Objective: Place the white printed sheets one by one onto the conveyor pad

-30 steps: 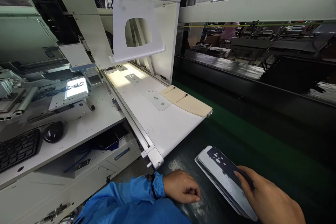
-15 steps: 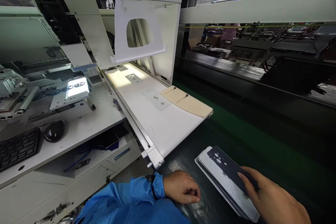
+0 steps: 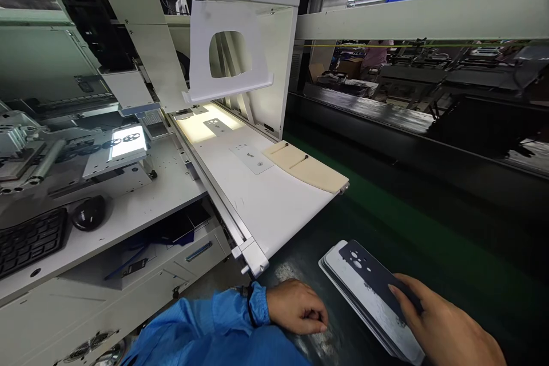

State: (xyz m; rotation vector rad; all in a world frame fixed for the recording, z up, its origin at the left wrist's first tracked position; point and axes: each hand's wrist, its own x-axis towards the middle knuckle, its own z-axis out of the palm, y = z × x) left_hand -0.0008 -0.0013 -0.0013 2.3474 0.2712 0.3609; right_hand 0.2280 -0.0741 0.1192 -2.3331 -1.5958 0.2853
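Maybe the stack of panels (image 3: pixel 360 303) could fan out or scuff — its edges sit unevenly, and the right hand (image 3: pixel 446 323) grips just one long side, how many panels I cannot tell. The left hand (image 3: pixel 298 306), loosely curled, stands apart beside it. Dark worktop (image 3: pixel 306 243) gives room towards the white belt (image 3: pixel 261 211) — whose right edge carries a beige plate (image 3: pixel 306 168).

A stack of thin, rounded-cornered panels (image 3: pixel 357 311) is laid flat and aslant towards the near left edge of the dark bench (image 3: pixel 446 229), its left edges slightly staggered. The top panel (image 3: pixel 384 290), dark along its right side and raggedly pale along its left, is pierced by round holes at its far end and gripped along its right side.
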